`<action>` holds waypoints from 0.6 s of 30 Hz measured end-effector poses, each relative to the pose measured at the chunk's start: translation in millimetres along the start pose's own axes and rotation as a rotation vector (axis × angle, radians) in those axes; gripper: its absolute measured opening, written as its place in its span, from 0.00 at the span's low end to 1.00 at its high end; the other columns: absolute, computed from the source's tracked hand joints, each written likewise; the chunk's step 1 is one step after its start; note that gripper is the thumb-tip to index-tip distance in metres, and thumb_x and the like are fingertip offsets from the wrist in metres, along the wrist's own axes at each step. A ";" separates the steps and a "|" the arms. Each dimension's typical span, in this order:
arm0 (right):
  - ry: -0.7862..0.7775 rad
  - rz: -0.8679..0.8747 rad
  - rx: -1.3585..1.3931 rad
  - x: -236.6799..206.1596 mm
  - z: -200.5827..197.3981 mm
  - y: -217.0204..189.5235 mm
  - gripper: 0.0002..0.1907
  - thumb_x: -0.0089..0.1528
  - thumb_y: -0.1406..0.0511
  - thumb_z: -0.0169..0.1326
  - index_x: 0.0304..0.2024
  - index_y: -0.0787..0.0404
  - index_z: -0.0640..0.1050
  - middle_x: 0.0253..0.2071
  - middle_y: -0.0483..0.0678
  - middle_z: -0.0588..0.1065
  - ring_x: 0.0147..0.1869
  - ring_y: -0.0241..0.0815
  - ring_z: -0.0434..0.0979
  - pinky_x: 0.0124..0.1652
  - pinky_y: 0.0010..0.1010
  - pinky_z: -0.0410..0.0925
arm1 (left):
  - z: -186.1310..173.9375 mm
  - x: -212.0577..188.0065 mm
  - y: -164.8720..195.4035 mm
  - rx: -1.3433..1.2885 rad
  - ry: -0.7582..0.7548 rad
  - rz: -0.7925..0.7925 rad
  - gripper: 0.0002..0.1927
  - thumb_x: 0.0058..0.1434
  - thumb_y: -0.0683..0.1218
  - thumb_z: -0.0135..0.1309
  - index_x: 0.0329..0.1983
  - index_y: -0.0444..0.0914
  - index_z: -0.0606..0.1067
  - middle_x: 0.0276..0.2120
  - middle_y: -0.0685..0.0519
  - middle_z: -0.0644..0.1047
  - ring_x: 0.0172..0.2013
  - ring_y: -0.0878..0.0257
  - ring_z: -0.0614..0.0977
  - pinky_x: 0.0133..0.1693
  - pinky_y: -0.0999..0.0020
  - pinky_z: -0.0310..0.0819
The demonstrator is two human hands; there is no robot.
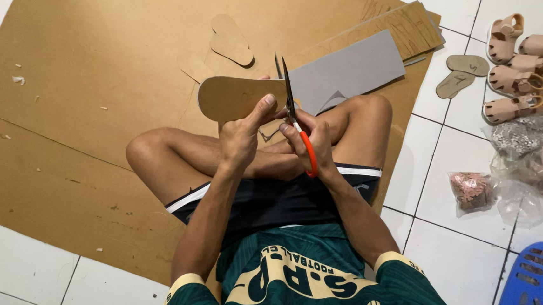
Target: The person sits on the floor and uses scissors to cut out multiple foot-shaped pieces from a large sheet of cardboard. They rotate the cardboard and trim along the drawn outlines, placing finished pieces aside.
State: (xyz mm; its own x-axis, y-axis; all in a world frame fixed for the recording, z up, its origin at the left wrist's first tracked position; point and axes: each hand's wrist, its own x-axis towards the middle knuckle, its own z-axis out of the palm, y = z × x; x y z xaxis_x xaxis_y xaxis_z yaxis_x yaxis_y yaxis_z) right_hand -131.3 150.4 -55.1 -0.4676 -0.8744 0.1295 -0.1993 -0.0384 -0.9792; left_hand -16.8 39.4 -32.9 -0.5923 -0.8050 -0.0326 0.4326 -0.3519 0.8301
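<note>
Right hand [308,137]: frame centre, fingers closed through orange handles of scissors [292,106]; blades parted, tips pointing toward top of frame.
Left hand [241,132]: just left of right hand, thumb and fingers clamped on near end of tan sole piece [232,96].
Sole piece: long axis horizontal, rounded end toward frame left, cut end touching blades; lies crosswise to scissors, left hand nearer.
Beyond: grey sheet [348,70] upper right of hands; brown board [76,90] on floor; sandals [526,64] far right.
</note>
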 end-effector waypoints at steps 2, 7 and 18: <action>-0.006 0.024 0.028 -0.4 -0.9 -1.5 0.15 0.65 0.62 0.55 0.47 0.67 0.80 0.24 0.39 0.71 0.24 0.26 0.63 0.24 0.21 0.58 | -0.1 0.7 3.1 0.029 0.006 -0.003 0.22 0.65 0.39 0.58 0.59 0.23 0.69 0.56 0.40 0.75 0.49 0.54 0.83 0.47 0.57 0.85; -0.012 0.073 0.021 -1.7 -2.5 -2.1 0.15 0.65 0.62 0.56 0.47 0.67 0.80 0.21 0.39 0.68 0.22 0.25 0.60 0.24 0.21 0.54 | -4.3 2.5 9.2 0.131 -0.020 -0.001 0.22 0.65 0.40 0.60 0.61 0.26 0.73 0.54 0.41 0.79 0.50 0.58 0.83 0.51 0.65 0.84; -0.027 0.012 -0.086 -4.2 -6.6 -0.5 0.16 0.64 0.59 0.55 0.43 0.67 0.81 0.24 0.41 0.73 0.26 0.28 0.65 0.28 0.22 0.60 | -15.2 13.5 26.0 0.317 -0.111 -0.015 0.20 0.63 0.42 0.62 0.56 0.30 0.76 0.53 0.47 0.81 0.49 0.62 0.84 0.50 0.66 0.85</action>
State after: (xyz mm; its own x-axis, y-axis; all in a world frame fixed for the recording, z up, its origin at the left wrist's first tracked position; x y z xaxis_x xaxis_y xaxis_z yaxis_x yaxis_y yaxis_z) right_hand -135.0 157.3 -54.2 -0.4470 -0.8875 0.1121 -0.2677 0.0132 -0.9634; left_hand -3.1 12.1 -20.2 -0.6752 -0.7376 0.0001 0.2007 -0.1835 0.9623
